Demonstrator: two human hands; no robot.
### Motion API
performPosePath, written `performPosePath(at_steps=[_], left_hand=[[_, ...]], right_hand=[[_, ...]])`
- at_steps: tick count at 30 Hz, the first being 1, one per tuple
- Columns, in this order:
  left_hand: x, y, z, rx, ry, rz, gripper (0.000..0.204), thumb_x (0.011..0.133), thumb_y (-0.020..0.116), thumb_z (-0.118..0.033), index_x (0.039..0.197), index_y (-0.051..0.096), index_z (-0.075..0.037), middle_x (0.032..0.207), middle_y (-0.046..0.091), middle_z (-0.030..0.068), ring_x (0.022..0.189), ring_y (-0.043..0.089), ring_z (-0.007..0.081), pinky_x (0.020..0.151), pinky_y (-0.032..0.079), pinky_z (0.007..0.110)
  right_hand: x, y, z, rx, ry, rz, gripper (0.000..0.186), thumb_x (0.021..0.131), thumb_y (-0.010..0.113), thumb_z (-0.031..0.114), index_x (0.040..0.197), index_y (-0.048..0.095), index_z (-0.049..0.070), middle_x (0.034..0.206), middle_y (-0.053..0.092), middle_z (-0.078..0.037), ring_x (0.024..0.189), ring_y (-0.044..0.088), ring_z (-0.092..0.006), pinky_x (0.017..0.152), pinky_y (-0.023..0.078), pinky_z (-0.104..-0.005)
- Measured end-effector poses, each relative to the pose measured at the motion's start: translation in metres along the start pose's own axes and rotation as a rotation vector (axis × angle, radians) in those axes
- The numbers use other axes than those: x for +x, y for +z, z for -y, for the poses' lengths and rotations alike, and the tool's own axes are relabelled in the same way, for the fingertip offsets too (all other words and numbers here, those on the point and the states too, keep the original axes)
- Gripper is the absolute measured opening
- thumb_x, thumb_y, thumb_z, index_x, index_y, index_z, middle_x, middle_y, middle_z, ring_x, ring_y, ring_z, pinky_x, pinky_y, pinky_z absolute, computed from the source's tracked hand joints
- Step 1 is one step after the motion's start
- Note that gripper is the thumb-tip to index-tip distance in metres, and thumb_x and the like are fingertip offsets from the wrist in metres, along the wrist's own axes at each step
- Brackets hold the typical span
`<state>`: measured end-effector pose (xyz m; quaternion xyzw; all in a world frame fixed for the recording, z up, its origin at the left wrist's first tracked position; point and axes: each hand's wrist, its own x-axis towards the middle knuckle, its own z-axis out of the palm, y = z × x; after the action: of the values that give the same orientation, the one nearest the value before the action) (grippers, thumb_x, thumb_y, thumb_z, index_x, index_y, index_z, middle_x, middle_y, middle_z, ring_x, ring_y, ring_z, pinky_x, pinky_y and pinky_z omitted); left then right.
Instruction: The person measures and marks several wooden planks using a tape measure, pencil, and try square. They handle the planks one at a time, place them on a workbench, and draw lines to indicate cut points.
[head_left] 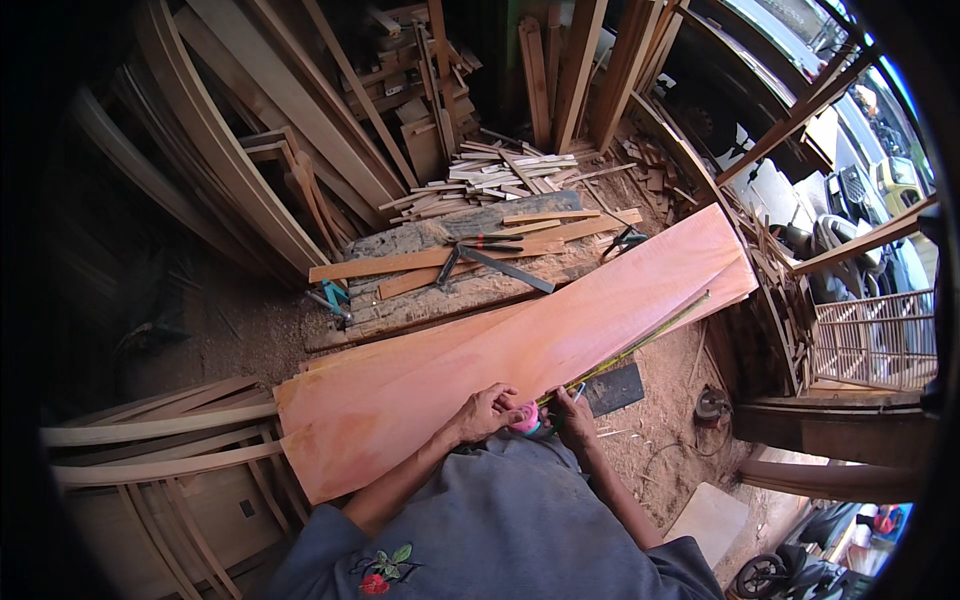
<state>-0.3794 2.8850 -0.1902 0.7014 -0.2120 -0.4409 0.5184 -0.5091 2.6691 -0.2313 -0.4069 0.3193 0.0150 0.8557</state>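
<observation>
Long reddish planks [440, 370] lie stacked slantwise in front of me. A pink tape measure [525, 419] sits by the near edge, between my hands. Its yellow blade [640, 341] runs out along the board toward the far right. My left hand [486, 413] is curled at the plank's edge, its fingertips against the tape's case. On the other side of the case, my right hand [573, 415] is closed, pinching a thin pale stick like a pen or pencil [579, 391] beside the blade. The fingers' undersides are hidden.
Beyond the planks, a rough timber bench [400, 312] carries wood strips, pliers [485, 242] and a try square [508, 271]. A teal clamp [333, 297] is at its left end. Offcuts [500, 172] pile up behind. A power tool [712, 406] lies on sawdust at right.
</observation>
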Motion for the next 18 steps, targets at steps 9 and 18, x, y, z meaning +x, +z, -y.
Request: performPosePath(at_steps=[9, 18], left_hand=[[-0.183, -0.049, 0.111, 0.674, -0.398, -1.404, 0.074, 0.082, 0.086, -0.025, 0.141, 0.047, -0.003, 0.141, 0.046, 0.0199, 0.131, 0.044, 0.0407, 0.109, 0.035, 0.053], [-0.240, -0.011, 0.263, -0.577, -0.399, -1.980, 0.053, 0.092, 0.078, -0.010, 0.138, 0.054, 0.004, 0.135, 0.061, 0.0189, 0.118, 0.063, 0.0294, 0.100, 0.055, 0.044]], right_hand=[[-0.010, -0.033, -0.018, -0.005, -0.165, -0.241, 0.028, 0.105, 0.063, 0.033, 0.100, 0.064, 0.005, 0.085, 0.068, -0.007, 0.072, 0.064, -0.0157, 0.069, 0.051, -0.0287], [0.009, -0.046, -0.001, -0.017, -0.192, -0.041, 0.030, 0.108, 0.058, 0.037, 0.110, 0.063, 0.008, 0.094, 0.067, -0.003, 0.087, 0.063, -0.0136, 0.080, 0.050, -0.0304]])
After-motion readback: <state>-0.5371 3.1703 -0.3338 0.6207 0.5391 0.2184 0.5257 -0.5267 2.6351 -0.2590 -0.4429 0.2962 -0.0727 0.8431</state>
